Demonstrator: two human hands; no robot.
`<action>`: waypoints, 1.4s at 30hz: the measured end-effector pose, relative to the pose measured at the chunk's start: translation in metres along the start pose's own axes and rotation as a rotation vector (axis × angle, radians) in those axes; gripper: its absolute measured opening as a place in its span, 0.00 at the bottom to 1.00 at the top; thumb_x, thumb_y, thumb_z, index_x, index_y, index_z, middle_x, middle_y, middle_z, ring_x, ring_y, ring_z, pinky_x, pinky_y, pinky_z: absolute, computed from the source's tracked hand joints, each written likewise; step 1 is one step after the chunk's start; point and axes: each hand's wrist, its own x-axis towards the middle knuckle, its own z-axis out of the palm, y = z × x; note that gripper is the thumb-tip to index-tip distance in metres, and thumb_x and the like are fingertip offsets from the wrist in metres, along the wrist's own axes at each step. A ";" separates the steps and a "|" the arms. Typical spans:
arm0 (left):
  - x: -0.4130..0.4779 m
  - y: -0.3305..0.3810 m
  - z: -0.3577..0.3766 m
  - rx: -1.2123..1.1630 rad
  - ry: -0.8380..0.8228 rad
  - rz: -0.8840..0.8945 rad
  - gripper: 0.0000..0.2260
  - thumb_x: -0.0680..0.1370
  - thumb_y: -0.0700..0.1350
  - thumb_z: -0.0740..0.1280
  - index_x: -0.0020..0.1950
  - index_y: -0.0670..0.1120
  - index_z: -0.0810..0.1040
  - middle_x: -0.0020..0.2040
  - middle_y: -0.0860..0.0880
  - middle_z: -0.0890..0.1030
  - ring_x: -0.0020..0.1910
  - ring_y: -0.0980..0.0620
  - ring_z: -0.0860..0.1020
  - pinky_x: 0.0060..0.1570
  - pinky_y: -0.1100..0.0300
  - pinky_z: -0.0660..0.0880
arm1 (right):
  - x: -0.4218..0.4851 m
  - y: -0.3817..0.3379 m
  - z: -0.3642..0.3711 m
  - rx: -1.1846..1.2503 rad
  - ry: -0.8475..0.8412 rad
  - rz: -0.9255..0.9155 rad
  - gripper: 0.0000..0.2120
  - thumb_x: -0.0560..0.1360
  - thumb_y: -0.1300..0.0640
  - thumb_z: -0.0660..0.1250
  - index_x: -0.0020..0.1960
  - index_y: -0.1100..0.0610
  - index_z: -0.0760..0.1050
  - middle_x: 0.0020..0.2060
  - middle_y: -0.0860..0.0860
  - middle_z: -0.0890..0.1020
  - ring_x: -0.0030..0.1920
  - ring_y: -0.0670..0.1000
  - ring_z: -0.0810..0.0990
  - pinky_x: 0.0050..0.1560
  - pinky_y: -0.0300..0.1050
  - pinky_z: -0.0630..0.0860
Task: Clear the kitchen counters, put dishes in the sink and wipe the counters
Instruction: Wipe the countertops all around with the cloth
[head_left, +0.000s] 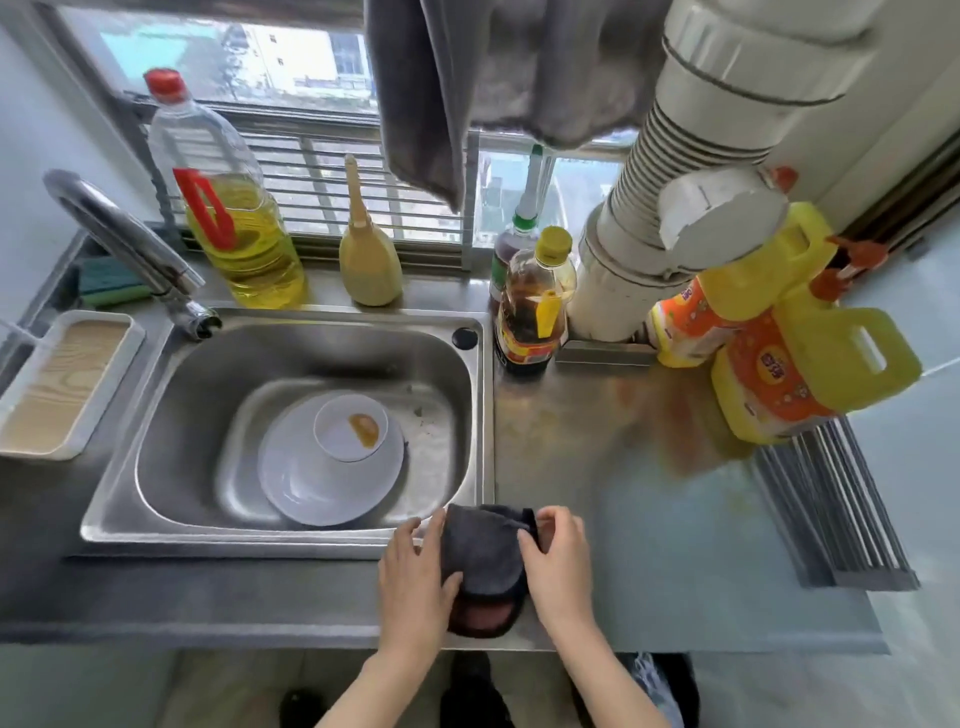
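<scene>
A dark grey cloth (483, 556) lies folded on the steel counter (649, 493) at the sink's front right corner. My left hand (415, 577) holds its left side, thumb over the cloth. My right hand (558, 561) pinches its right edge near the top. In the steel sink (208, 415) sits a white plate (322, 483) with a small white bowl (350, 426) on it, the bowl smeared with orange sauce.
Oil bottle (234, 208), beige squeeze bottle (366, 254), dark sauce bottle (532, 306) and yellow detergent jugs (779, 358) line the back. A tap (130, 244) arches over the sink's left. A white tray (57, 384) sits left, a roll-up rack (836, 504) right. Grey towel (467, 78) hangs overhead.
</scene>
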 end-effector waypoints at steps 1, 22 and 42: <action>0.002 -0.003 0.002 0.051 -0.014 0.023 0.31 0.71 0.45 0.72 0.72 0.52 0.64 0.68 0.45 0.65 0.65 0.44 0.68 0.63 0.54 0.67 | 0.013 -0.007 -0.003 0.005 0.013 -0.028 0.09 0.74 0.59 0.68 0.52 0.56 0.71 0.48 0.49 0.71 0.48 0.49 0.72 0.50 0.42 0.70; 0.005 -0.006 -0.060 -0.540 0.053 -0.128 0.10 0.75 0.42 0.69 0.55 0.49 0.75 0.56 0.51 0.76 0.49 0.62 0.76 0.45 0.75 0.70 | 0.123 -0.157 -0.051 -0.003 0.106 -0.718 0.09 0.80 0.55 0.58 0.46 0.59 0.70 0.36 0.49 0.74 0.35 0.47 0.70 0.35 0.37 0.61; -0.162 -0.175 -0.208 -1.218 0.530 -0.232 0.44 0.53 0.58 0.81 0.63 0.45 0.69 0.52 0.54 0.82 0.54 0.61 0.78 0.51 0.69 0.72 | -0.158 -0.240 0.128 0.066 -1.051 -1.045 0.09 0.74 0.45 0.60 0.42 0.50 0.69 0.32 0.44 0.71 0.34 0.45 0.70 0.36 0.47 0.70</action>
